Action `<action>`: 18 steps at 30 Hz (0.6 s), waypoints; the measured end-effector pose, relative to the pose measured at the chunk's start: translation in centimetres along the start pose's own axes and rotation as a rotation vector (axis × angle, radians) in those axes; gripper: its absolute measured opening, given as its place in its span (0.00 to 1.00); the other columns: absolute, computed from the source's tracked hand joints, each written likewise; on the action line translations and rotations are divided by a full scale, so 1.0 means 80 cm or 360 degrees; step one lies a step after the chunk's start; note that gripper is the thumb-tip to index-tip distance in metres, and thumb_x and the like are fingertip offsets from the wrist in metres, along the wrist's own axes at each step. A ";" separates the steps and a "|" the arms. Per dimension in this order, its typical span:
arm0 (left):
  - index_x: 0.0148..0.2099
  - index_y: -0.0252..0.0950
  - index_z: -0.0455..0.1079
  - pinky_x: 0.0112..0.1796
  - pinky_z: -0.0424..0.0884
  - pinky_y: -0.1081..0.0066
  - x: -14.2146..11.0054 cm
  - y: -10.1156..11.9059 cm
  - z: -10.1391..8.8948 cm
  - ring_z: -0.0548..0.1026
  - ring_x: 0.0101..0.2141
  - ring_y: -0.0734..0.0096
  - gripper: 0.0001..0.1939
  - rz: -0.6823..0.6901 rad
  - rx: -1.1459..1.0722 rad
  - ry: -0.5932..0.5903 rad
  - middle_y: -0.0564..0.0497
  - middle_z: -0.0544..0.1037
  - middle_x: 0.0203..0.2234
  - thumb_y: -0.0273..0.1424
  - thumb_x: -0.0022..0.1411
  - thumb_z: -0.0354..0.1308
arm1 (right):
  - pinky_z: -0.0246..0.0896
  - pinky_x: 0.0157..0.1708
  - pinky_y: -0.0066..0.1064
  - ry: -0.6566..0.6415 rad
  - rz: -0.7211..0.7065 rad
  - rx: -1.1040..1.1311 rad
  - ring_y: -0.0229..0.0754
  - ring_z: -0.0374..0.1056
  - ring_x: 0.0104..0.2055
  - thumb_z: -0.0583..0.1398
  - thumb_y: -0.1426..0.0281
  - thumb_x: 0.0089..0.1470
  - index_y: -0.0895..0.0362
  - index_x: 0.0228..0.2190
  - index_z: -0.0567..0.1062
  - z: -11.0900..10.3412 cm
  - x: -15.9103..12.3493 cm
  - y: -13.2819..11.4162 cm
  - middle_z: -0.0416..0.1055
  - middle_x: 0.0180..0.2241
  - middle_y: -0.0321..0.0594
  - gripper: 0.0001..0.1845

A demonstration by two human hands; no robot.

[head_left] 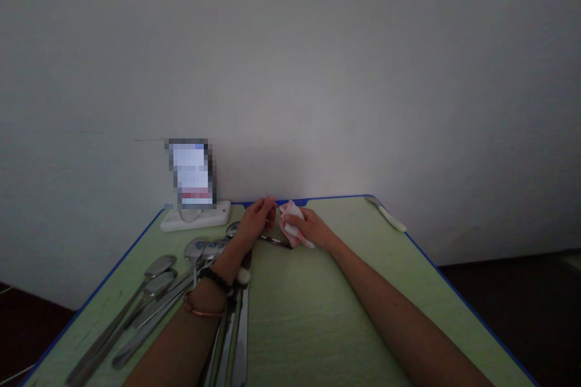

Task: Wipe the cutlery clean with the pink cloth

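My left hand [259, 217] is closed in a pinch, with a thin tip just showing above the fingers; what it grips is mostly hidden. Close beside it, my right hand [313, 227] is wrapped round a crumpled pink-and-white cloth [291, 225]. Below both hands, a dark-handled utensil [278, 242] lies on the table, its far end hidden behind the left hand. A spoon [232, 229] shows behind my left wrist. Several spoons [160, 267] and long-handled metal utensils [242, 332] lie around and under my left forearm.
The green table [318, 314] has a blue edge and stands against a grey wall [290, 72]. A lit phone [193, 172], blurred out, leans upright by a white power strip [197, 217] at the back left. A white-handled fork [391, 217] lies at the back right.
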State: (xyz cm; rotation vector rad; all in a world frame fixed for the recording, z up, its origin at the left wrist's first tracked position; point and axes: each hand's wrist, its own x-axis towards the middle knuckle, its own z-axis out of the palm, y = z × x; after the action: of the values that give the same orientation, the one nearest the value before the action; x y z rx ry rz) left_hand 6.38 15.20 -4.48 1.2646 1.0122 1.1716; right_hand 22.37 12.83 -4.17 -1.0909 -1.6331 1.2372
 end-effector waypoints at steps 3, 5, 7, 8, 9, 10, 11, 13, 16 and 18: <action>0.29 0.34 0.67 0.15 0.60 0.78 -0.002 0.003 0.001 0.65 0.14 0.78 0.24 -0.0002 -0.0002 -0.0001 0.59 0.66 0.16 0.52 0.49 0.56 | 0.53 0.26 0.26 0.0008 -0.0005 0.0005 0.33 0.56 0.22 0.57 0.61 0.49 0.60 0.29 0.70 0.000 0.001 0.000 0.63 0.18 0.31 0.14; 0.29 0.34 0.67 0.15 0.60 0.78 -0.003 0.004 0.001 0.65 0.14 0.78 0.23 0.0001 -0.0003 -0.0002 0.59 0.66 0.16 0.52 0.49 0.56 | 0.53 0.26 0.26 0.0013 0.0002 -0.0002 0.33 0.56 0.22 0.57 0.61 0.49 0.61 0.29 0.71 -0.001 0.001 0.001 0.63 0.18 0.31 0.14; 0.29 0.34 0.67 0.15 0.60 0.78 -0.003 0.005 0.002 0.65 0.14 0.78 0.23 0.0003 -0.0004 0.0000 0.59 0.66 0.16 0.52 0.50 0.56 | 0.53 0.26 0.26 0.0008 0.0004 0.0002 0.33 0.56 0.22 0.57 0.61 0.49 0.61 0.29 0.71 -0.001 0.001 0.002 0.63 0.18 0.31 0.14; 0.29 0.34 0.67 0.14 0.60 0.78 -0.003 0.005 0.002 0.65 0.14 0.78 0.23 0.0002 -0.0003 0.0003 0.59 0.66 0.16 0.52 0.50 0.56 | 0.54 0.26 0.26 0.0002 0.0006 0.0007 0.33 0.56 0.22 0.57 0.60 0.49 0.61 0.29 0.71 -0.001 0.001 0.002 0.63 0.19 0.32 0.15; 0.29 0.34 0.67 0.14 0.60 0.78 -0.003 0.005 0.002 0.65 0.14 0.78 0.23 0.0000 -0.0002 0.0005 0.59 0.66 0.16 0.52 0.50 0.56 | 0.54 0.26 0.26 -0.0002 0.0008 0.0011 0.33 0.57 0.22 0.57 0.60 0.49 0.61 0.29 0.71 -0.001 0.001 0.002 0.64 0.19 0.32 0.15; 0.29 0.34 0.67 0.15 0.60 0.78 -0.003 0.004 0.002 0.65 0.14 0.78 0.22 -0.0001 -0.0002 0.0007 0.59 0.66 0.16 0.51 0.50 0.56 | 0.54 0.26 0.26 -0.0002 0.0013 0.0011 0.33 0.57 0.22 0.57 0.59 0.49 0.61 0.30 0.71 -0.001 0.001 0.003 0.64 0.19 0.32 0.15; 0.29 0.35 0.67 0.15 0.60 0.78 -0.003 0.004 0.002 0.65 0.14 0.78 0.22 -0.0001 -0.0001 0.0009 0.59 0.66 0.16 0.51 0.50 0.56 | 0.54 0.26 0.26 0.0005 0.0015 0.0007 0.33 0.57 0.23 0.57 0.59 0.49 0.61 0.30 0.71 -0.001 0.001 0.003 0.64 0.20 0.33 0.16; 0.29 0.35 0.67 0.15 0.60 0.78 -0.003 0.003 0.001 0.65 0.14 0.78 0.22 -0.0001 0.0000 0.0012 0.59 0.66 0.16 0.50 0.51 0.56 | 0.54 0.27 0.26 0.0025 0.0011 -0.0001 0.33 0.57 0.23 0.57 0.59 0.49 0.61 0.30 0.71 -0.001 0.002 0.004 0.65 0.21 0.33 0.16; 0.29 0.34 0.67 0.14 0.60 0.78 -0.002 0.003 0.001 0.65 0.14 0.78 0.22 0.0002 0.0002 0.0012 0.58 0.66 0.16 0.50 0.51 0.56 | 0.54 0.27 0.26 0.0030 0.0012 -0.0002 0.33 0.57 0.24 0.57 0.59 0.48 0.61 0.28 0.71 -0.001 0.002 0.004 0.64 0.22 0.33 0.16; 0.29 0.34 0.67 0.14 0.60 0.78 -0.002 0.003 0.001 0.65 0.14 0.78 0.22 0.0003 0.0004 0.0007 0.58 0.66 0.16 0.51 0.51 0.56 | 0.54 0.27 0.26 0.0023 0.0027 0.0008 0.33 0.56 0.23 0.57 0.60 0.48 0.61 0.27 0.70 -0.001 0.002 0.004 0.64 0.21 0.33 0.15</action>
State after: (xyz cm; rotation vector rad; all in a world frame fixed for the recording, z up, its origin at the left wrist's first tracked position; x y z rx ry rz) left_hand 6.40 15.04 -4.28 1.2660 1.0163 1.1757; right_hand 22.48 13.09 -4.43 -1.1103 -1.6123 1.2407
